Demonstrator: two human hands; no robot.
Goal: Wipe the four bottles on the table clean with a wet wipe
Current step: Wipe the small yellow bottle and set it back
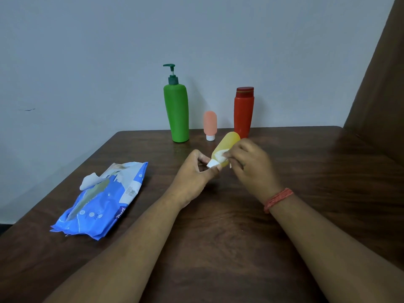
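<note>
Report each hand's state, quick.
Left hand: closed, pinching the white cap of the yellow bottle.
Right hand: closed, pressing a wet wipe against the yellow bottle.

— What stands behind?
— A plain pale blue-grey painted wall [109,51], evenly lit, with one small dark mark low on its left part.
— And below?
— A dark brown wood-grain surface [306,171] with rounded far corners, set against that wall.
— To the right?
— A brown panel [380,88], slanting upward, near the surface's far right corner.
</note>
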